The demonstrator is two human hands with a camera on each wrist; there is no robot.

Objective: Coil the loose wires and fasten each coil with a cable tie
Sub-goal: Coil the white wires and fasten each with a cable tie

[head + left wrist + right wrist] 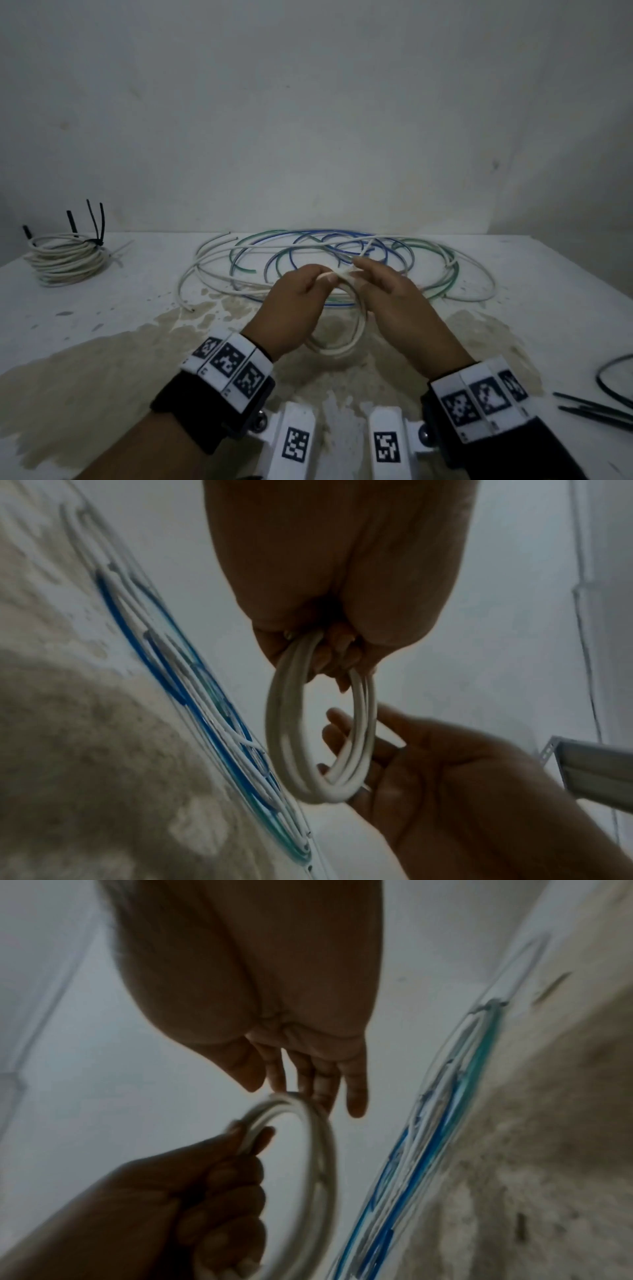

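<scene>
My left hand (pixel 308 287) grips the top of a small white wire coil (pixel 337 346) that hangs above the table (pixel 102 325). In the left wrist view the left hand (pixel 329 653) has its fingers curled round the coil (pixel 284 737). My right hand (pixel 373 281) sits just right of it, fingers straight, tips touching the coil's top (pixel 308 1115). The right wrist view shows the right hand (pixel 308 1074) with straight fingers and the left hand (pixel 219 1183) clenched on the strands. Loose blue, green and white wires (pixel 325 250) lie behind the hands.
A finished white coil (pixel 66 262) bound with a black cable tie (pixel 97 236) stands at the back left. Several black cable ties (pixel 596 407) and a black wire (pixel 613 373) lie at the right edge. A wall rises close behind the table.
</scene>
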